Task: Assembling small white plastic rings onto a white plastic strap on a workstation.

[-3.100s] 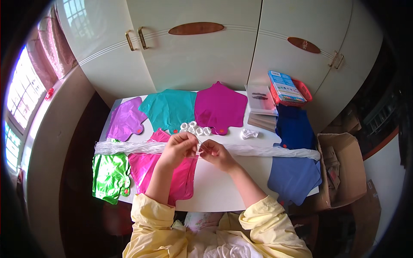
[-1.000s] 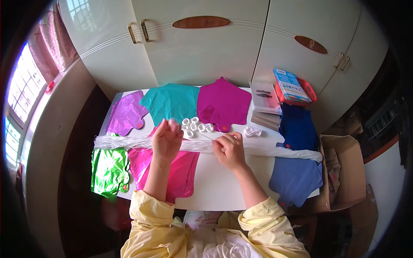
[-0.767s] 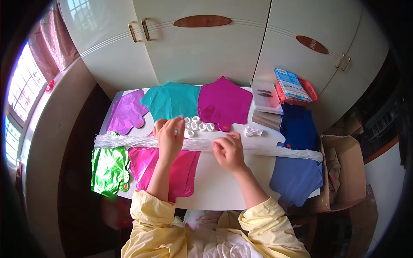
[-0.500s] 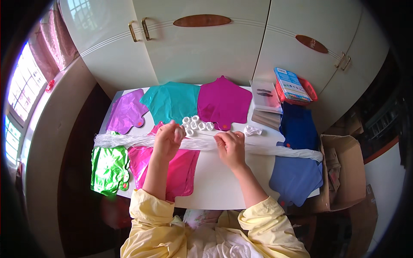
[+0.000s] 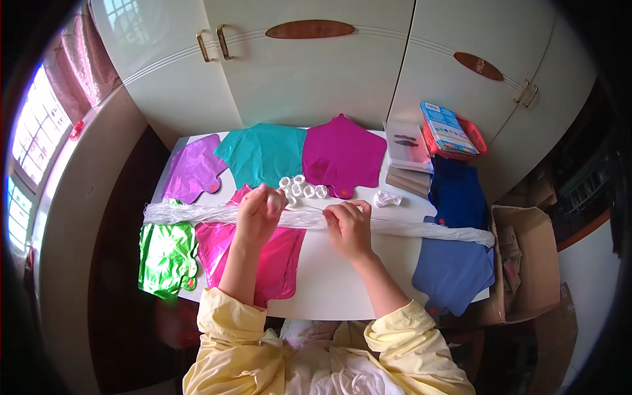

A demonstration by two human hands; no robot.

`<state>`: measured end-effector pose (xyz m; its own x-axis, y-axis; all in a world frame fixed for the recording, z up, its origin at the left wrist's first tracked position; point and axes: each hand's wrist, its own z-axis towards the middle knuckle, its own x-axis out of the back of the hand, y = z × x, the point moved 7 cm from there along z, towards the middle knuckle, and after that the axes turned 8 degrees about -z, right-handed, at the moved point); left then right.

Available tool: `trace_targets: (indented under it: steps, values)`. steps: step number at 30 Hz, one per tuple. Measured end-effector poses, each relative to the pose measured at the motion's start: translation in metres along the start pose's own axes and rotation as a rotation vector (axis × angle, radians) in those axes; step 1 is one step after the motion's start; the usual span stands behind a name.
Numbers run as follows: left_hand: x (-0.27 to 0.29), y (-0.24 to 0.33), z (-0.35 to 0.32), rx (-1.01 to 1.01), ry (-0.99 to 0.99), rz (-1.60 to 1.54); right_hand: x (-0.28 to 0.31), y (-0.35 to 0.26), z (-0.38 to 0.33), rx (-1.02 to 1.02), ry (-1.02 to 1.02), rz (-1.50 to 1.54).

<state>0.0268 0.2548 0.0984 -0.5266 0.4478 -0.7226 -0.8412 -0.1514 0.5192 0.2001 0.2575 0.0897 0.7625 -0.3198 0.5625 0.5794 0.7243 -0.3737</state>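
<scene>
My left hand (image 5: 258, 212) and right hand (image 5: 347, 227) both pinch the white strip (image 5: 197, 213), lying across the surface (image 5: 329, 289), long axis 9 to 3 o'clock; white rings (image 5: 299, 189) at 12.

A bare strip of the table (image 5: 342, 283) lay open between the pink foil balloon (image 5: 273, 260) and the blue foil balloon (image 5: 454, 270), below the right hand (image 5: 349, 227). A long white plastic bundle (image 5: 197, 212) crossed the table from side to side, barring the way forward. Beyond it, small white rolls (image 5: 299, 189) stood just past the left hand (image 5: 260, 210), with teal (image 5: 263, 153) and magenta (image 5: 342, 155) balloons behind.
</scene>
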Motion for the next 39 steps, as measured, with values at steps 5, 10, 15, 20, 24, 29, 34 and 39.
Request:
trace_targets:
  steps: [5,10,15,20,24,29,34,39]
  values:
    - [0.009,0.005,-0.004,-0.114,0.407,1.202,0.001,-0.012,0.0,0.056,-0.021,0.119]
    - [0.015,-0.005,-0.007,0.194,0.244,1.243,0.01,-0.001,0.004,-0.031,0.056,0.189]
    - [-0.007,-0.006,-0.003,-0.056,0.365,0.14,-0.009,0.002,-0.003,-0.064,-0.079,0.095]
    - [-0.026,-0.004,-0.001,-0.259,0.129,1.842,0.01,-0.005,0.003,0.007,0.049,0.134]
    - [0.007,-0.013,-0.007,0.198,0.189,0.811,0.008,0.002,0.003,-0.071,0.094,0.076]
    - [-0.007,-0.012,-0.001,-0.044,0.404,0.484,-0.004,0.001,-0.002,-0.031,-0.032,0.083]
    - [-0.024,-0.018,-0.003,-0.056,0.113,1.687,0.009,-0.005,0.002,0.015,0.08,0.103]
    - [0.006,-0.024,-0.005,0.164,0.193,0.255,-0.002,0.002,-0.001,-0.026,0.03,-0.005]
